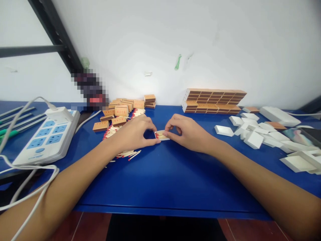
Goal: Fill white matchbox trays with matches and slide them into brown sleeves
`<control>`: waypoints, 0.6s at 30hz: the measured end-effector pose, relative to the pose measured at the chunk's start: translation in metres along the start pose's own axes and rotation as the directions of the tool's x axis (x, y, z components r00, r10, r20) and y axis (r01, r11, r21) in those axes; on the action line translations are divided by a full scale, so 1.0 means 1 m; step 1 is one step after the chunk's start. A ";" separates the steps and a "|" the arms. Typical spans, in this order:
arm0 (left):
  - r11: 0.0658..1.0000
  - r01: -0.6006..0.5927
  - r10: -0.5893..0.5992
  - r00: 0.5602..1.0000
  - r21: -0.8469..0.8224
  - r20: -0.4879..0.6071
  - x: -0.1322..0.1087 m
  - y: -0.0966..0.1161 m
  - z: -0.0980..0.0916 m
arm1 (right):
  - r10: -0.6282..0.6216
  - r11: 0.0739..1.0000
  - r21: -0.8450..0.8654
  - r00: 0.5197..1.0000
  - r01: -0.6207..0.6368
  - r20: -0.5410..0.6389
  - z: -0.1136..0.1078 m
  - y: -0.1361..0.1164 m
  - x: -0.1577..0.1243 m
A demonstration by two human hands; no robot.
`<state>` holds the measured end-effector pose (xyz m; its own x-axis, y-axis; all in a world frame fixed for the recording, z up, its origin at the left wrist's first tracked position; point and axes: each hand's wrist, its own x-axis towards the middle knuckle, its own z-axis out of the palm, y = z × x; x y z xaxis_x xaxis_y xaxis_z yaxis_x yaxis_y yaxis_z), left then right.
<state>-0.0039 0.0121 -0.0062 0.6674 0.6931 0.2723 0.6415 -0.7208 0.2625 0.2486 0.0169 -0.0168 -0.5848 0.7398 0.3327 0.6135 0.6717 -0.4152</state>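
Note:
A small white matchbox tray (165,138) with red-tipped matches (160,134) in it lies on the blue table between my hands. My left hand (136,132) holds the tray's left end, thumb at the near corner and forefinger at the far one. Over the right end, my right hand (187,132) has its thumb and fingers bent together on the tray, the thumb tip above the matches. Whether these fingers also grip a match is hidden. Beside and behind my left hand spreads a heap of loose matches (111,132), with a few more (134,154) below the wrist.
Closed matchboxes (121,111) are piled at the back left. Matchboxes stand stacked in rows (213,100) against the wall. Empty white trays (254,139) lie scattered on the right. A power strip (50,137) with white cables (47,167) sits left, near green-handled tools (11,135).

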 end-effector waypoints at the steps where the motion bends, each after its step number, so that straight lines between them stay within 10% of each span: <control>1: 1.000 -0.001 0.001 1.000 0.002 -0.001 0.000 0.000 0.000 | -0.005 1.000 0.000 1.000 0.005 0.006 0.000 0.000 0.000; 8: 0.999 0.009 -0.008 0.999 0.045 -0.031 0.002 -0.008 -0.001 | -0.102 0.991 0.069 0.985 0.112 -0.137 0.009 -0.025 -0.001; 18: 0.991 0.056 -0.047 0.996 0.118 -0.079 0.002 -0.021 -0.002 | -0.170 0.967 0.212 0.977 0.140 0.131 0.050 -0.067 0.005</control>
<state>-0.0170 0.0283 -0.0095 0.6050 0.7238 0.3319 0.7179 -0.6761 0.1659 0.1781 -0.0267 -0.0295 -0.7451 0.6034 0.2842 0.3990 0.7447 -0.5349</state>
